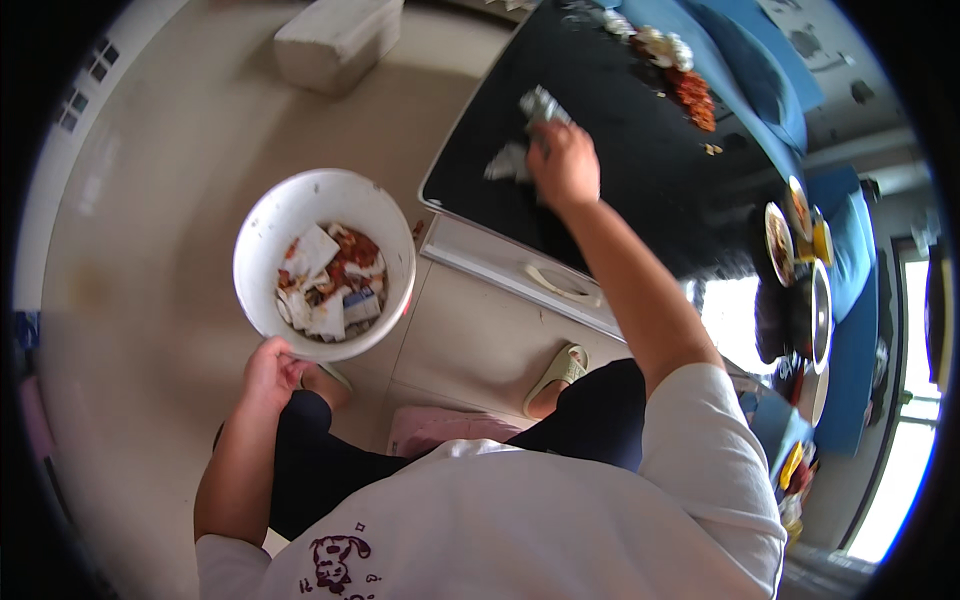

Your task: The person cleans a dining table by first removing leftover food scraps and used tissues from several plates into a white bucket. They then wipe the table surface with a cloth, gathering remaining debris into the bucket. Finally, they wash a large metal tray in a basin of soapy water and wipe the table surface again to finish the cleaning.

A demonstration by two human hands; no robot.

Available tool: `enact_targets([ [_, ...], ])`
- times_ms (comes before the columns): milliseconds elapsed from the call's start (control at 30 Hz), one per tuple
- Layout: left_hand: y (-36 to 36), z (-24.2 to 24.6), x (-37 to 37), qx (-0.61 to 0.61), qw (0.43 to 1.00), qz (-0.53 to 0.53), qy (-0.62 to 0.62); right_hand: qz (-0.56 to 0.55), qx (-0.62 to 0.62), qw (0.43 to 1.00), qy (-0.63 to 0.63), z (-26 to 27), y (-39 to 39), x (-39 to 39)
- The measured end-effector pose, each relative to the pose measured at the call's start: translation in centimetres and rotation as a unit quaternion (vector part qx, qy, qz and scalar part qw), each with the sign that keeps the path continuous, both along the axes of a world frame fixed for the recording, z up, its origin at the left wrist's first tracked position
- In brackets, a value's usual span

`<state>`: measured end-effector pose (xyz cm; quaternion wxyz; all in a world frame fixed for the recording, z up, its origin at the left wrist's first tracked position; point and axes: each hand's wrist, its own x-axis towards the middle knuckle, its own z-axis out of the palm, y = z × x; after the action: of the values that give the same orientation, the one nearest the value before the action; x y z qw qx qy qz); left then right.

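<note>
My left hand (274, 373) grips the rim of a white bucket (251, 247), which holds crumpled tissues (311, 251) and reddish food scraps (356, 251). On the glossy black tabletop (480, 127), my right hand (566, 161) has its fingers closed around a crumpled white tissue or cloth (543, 105), slightly blurred. Another pale piece (508, 163) lies against the table just left of that hand; whether the two are joined I cannot tell. Farther up the table are a heap of red food scraps (694, 97) and crumpled white tissues (664, 46).
Bowls of food (780, 244), a yellow cup (823, 241) and a large metal-rimmed pot (821, 315) stand at the table's right side. A blue sofa (765, 82) runs behind it. A pale block-shaped stool (337, 41) is on the floor, upper left. A drawer handle (559, 285) faces me.
</note>
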<state>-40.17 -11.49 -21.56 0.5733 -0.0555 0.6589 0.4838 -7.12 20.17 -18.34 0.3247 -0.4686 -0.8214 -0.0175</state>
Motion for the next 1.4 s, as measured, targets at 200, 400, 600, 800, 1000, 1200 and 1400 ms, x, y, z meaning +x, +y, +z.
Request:
enact_targets([
  [200,-0.4,3.1,5.6,0.030,0.993,0.102,-0.040,-0.078,-0.062,0.988,-0.119,-1.7,16.0,0.2],
  [400,-1.4,2.3,4.4,0.037,0.985,0.141,-0.094,-0.034,-0.101,0.989,-0.102,-1.9,23.9,2.8],
  [600,-0.8,-0.8,5.8,-0.034,0.989,0.134,0.044,-0.046,-0.051,0.994,-0.086,1.0,13.6,2.1],
  [800,-1.4,-4.4,3.3,-0.073,0.994,0.071,0.043,-0.168,-0.082,0.979,-0.084,0.2,7.2,1.5],
  [1000,0.3,-11.2,-2.8,-0.062,0.997,0.052,-0.008,-0.157,-0.099,0.978,-0.099,1.6,5.2,0.0],
  [1200,3.2,-13.9,3.1,-0.017,0.968,0.197,0.157,-0.037,-0.052,0.993,-0.099,1.9,6.8,1.3],
  [1400,3.5,-23.4,16.6,0.078,0.830,-0.188,0.520,0.013,-0.094,0.989,-0.110,3.0,6.4,2.0],
])
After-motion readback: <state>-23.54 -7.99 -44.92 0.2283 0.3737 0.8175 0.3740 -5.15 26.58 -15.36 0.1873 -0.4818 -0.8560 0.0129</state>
